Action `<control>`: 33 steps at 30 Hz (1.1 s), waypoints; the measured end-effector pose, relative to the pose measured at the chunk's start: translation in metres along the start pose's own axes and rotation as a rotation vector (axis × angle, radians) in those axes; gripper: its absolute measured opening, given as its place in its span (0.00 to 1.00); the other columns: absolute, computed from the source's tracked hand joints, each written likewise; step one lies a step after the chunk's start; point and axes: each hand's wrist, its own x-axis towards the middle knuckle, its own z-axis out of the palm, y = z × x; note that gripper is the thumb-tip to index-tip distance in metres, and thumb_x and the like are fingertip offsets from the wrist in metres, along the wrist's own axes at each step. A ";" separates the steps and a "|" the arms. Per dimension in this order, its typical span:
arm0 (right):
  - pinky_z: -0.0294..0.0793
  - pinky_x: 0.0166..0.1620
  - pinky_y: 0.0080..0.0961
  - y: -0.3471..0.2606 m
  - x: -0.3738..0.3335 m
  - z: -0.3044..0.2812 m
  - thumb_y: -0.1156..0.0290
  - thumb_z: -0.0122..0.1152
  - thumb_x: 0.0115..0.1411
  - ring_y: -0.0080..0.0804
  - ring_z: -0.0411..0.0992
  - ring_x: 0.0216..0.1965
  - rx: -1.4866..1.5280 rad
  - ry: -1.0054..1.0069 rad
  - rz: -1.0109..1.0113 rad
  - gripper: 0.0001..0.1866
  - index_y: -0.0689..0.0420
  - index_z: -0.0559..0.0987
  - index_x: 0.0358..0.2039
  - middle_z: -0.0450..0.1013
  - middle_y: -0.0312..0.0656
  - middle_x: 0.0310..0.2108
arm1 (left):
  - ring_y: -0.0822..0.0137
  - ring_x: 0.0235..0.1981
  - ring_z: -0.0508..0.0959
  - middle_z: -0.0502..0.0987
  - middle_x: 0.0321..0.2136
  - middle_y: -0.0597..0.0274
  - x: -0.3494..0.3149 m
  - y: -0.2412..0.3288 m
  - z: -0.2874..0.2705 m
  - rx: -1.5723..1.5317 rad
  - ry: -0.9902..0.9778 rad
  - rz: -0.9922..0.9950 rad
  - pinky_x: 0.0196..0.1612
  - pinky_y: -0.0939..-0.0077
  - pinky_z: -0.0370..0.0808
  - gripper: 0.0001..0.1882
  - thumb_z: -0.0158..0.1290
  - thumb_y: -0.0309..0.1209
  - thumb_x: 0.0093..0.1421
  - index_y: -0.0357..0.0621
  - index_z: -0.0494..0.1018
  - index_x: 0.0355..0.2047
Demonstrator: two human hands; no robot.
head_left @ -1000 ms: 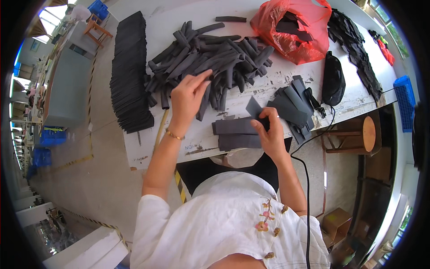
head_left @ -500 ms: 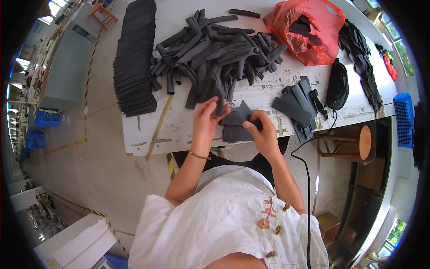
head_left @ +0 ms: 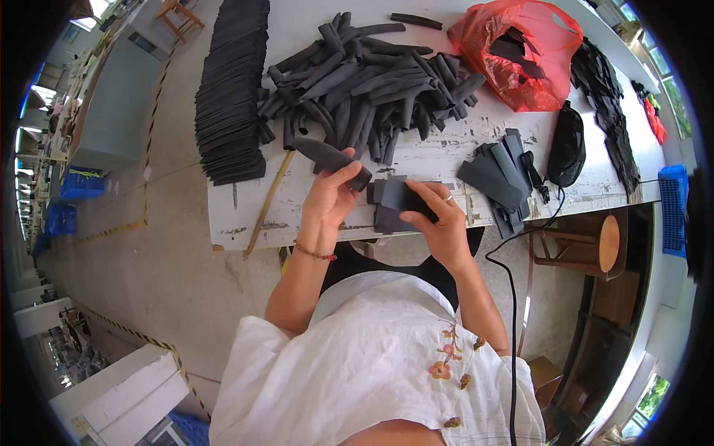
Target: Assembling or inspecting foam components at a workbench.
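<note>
I've now got a dark tube [head_left: 321, 154] in my left hand [head_left: 330, 198], near side of pile [head_left: 375, 83]; right hand [head_left: 445, 225] still pinches flat piece [head_left: 396, 195]. Both occupied.

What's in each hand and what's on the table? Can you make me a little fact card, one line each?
Left hand: holds a dark tube
Right hand: holds a dark flat piece
Table: white, scuffed
Middle: heap of dark tubes
Left side: long dark stack, yellowish stick
Right side: red bag, black pouch, loose strips
Floor, right: wooden stool
</note>
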 end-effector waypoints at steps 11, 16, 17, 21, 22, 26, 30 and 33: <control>0.63 0.44 0.33 -0.009 0.019 0.011 0.70 0.68 0.49 0.36 0.67 0.39 -0.439 0.092 -0.319 0.18 0.51 0.81 0.43 0.72 0.36 0.37 | 0.70 0.36 0.79 0.77 0.38 0.62 0.009 0.000 -0.003 0.050 -0.052 -0.060 0.38 0.73 0.79 0.17 0.63 0.23 0.53 0.40 0.73 0.44; 0.63 0.43 0.34 -0.005 0.024 0.009 0.71 0.68 0.48 0.36 0.67 0.38 -0.518 0.128 -0.365 0.17 0.51 0.81 0.42 0.72 0.35 0.36 | 0.65 0.38 0.80 0.78 0.38 0.59 0.002 0.003 0.007 0.037 -0.036 -0.043 0.41 0.68 0.80 0.18 0.62 0.29 0.56 0.37 0.72 0.46; 0.63 0.43 0.34 -0.005 0.025 0.008 0.71 0.68 0.48 0.36 0.67 0.38 -0.535 0.132 -0.371 0.17 0.51 0.81 0.41 0.72 0.35 0.36 | 0.61 0.40 0.80 0.78 0.38 0.56 -0.002 0.006 0.012 0.005 -0.010 -0.053 0.43 0.67 0.80 0.19 0.59 0.34 0.59 0.36 0.71 0.47; 0.64 0.43 0.34 -0.007 0.028 0.008 0.71 0.68 0.48 0.35 0.67 0.37 -0.577 0.147 -0.405 0.16 0.51 0.81 0.40 0.72 0.35 0.35 | 0.52 0.46 0.78 0.77 0.41 0.48 -0.002 0.007 0.008 0.052 -0.093 -0.046 0.49 0.65 0.78 0.24 0.50 0.43 0.65 0.32 0.69 0.49; 0.64 0.43 0.34 -0.007 0.028 0.008 0.71 0.68 0.48 0.35 0.67 0.37 -0.578 0.147 -0.406 0.16 0.51 0.81 0.40 0.72 0.35 0.35 | 0.52 0.46 0.78 0.77 0.41 0.48 -0.003 0.007 0.009 0.052 -0.095 -0.045 0.49 0.65 0.78 0.24 0.50 0.43 0.65 0.32 0.69 0.49; 0.64 0.43 0.33 -0.006 0.027 0.011 0.72 0.69 0.45 0.34 0.68 0.37 -0.704 0.217 -0.496 0.20 0.51 0.80 0.42 0.72 0.34 0.35 | 0.54 0.47 0.78 0.76 0.43 0.45 -0.013 0.001 0.023 0.151 -0.154 0.036 0.52 0.65 0.76 0.23 0.46 0.41 0.68 0.31 0.67 0.51; 0.64 0.45 0.34 -0.013 0.026 0.019 0.72 0.69 0.45 0.34 0.68 0.38 -0.740 0.253 -0.494 0.24 0.54 0.78 0.46 0.70 0.33 0.37 | 0.56 0.48 0.78 0.76 0.44 0.45 -0.023 -0.004 0.031 0.201 -0.158 0.151 0.52 0.64 0.75 0.22 0.45 0.40 0.68 0.30 0.67 0.51; 0.64 0.45 0.34 -0.013 0.023 0.018 0.72 0.69 0.44 0.33 0.68 0.38 -0.724 0.248 -0.479 0.25 0.54 0.78 0.46 0.69 0.33 0.38 | 0.57 0.48 0.77 0.76 0.44 0.46 -0.028 0.000 0.034 0.196 -0.181 0.198 0.51 0.63 0.76 0.22 0.44 0.39 0.69 0.31 0.68 0.51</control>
